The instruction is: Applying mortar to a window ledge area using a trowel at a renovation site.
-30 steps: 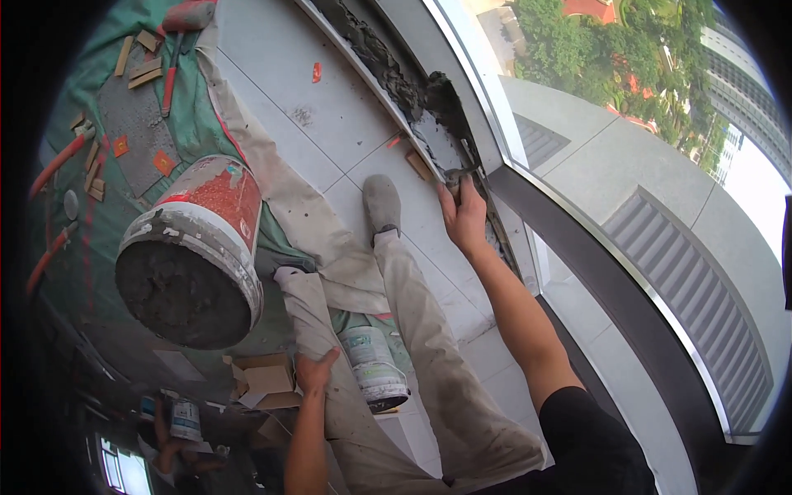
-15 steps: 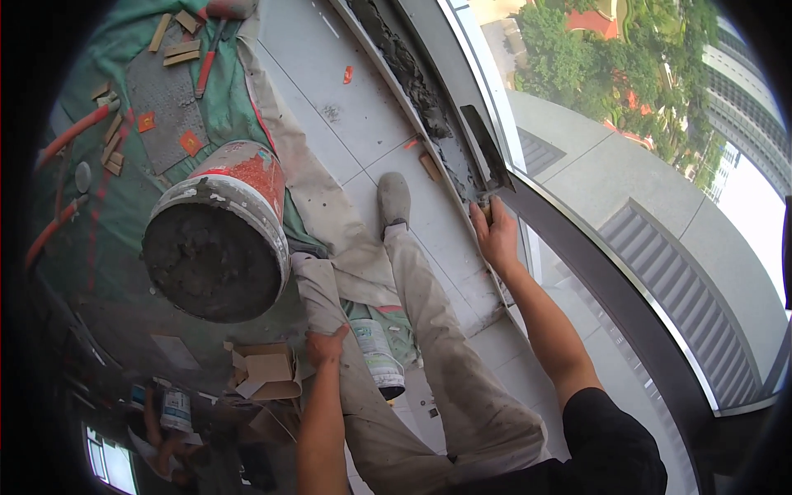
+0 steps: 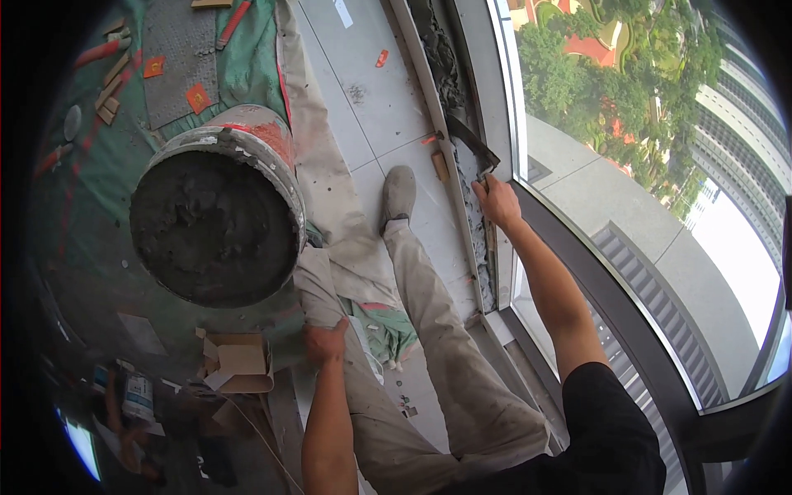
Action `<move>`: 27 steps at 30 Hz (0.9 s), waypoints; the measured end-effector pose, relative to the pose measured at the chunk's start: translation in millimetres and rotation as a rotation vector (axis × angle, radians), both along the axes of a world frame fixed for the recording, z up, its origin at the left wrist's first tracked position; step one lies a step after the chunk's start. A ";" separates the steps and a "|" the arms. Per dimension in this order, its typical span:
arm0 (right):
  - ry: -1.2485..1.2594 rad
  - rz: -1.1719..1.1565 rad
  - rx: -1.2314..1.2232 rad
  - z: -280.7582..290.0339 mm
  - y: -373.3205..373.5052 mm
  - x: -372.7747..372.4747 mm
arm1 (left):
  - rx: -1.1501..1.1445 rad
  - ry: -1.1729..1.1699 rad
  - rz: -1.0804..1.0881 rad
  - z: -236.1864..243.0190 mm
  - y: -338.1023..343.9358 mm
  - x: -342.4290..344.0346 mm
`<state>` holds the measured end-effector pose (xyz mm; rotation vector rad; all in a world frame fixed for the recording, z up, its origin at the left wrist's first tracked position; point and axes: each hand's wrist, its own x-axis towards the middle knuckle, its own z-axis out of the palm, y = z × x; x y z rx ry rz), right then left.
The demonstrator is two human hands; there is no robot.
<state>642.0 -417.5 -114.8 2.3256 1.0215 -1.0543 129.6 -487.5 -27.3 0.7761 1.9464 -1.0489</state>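
My right hand is closed round the handle of a trowel. Its dark blade slants across a narrow channel beside the window frame, with the far end over the channel. Grey mortar lies lumpy in the far stretch of the channel and smoother nearer my hand. My left hand rests on my left trouser leg near the knee, thumb apart from the fingers, which are partly hidden. To the left stands a large bucket full of dark grey mortar.
A thin strip edges the channel on the tile side. A small wood piece lies beside it on pale tiles. An open cardboard box stands lower left. Green sheeting and beige cloth cover the floor. Glass borders the right.
My right hand has moved slightly farther along the channel. The trowel blade has swung left across it. My left hand stays on my leg, while the whole view has shifted.
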 end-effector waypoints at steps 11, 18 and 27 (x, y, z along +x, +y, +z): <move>0.161 -0.144 0.360 148.1 72.4 -50.7 | -0.006 -0.016 0.030 1.1 9.3 1.2; 0.789 0.047 0.257 258.7 139.7 -180.9 | -0.026 0.045 0.031 -0.4 0.8 -4.1; 0.671 0.265 0.179 223.6 155.0 -340.9 | -0.005 0.067 -0.027 -10.9 -17.0 2.5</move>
